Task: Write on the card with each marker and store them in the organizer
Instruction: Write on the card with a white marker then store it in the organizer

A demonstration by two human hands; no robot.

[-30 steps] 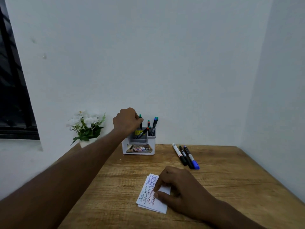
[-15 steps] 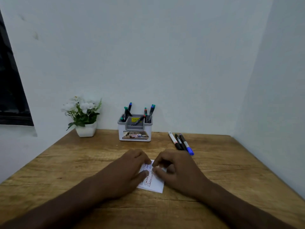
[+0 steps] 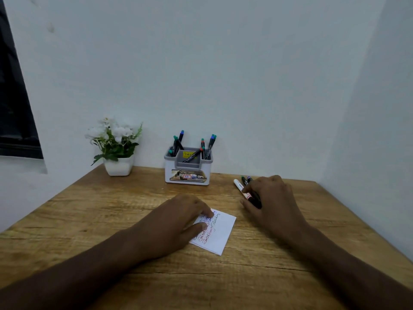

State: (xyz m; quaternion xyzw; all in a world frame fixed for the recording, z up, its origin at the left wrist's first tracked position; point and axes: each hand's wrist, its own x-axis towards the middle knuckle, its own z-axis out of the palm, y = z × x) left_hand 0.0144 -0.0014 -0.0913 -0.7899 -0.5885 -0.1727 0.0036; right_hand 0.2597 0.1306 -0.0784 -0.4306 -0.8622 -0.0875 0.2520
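I see the white card [image 3: 218,233] lying flat and skewed on the wood, its left part covered in red and blue handwriting. Three markers [image 3: 242,189] lie side by side to its upper right, one white-capped. The white-and-grey organizer [image 3: 187,173] stands behind, with several stored markers [image 3: 209,146] leaning upright in it.

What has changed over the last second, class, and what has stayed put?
The left hand left the organizer and came down to press the card. The right hand let go of the card and moved right onto the loose markers, fingers closing on them. Organizer, its stored markers and flower pot stayed put.
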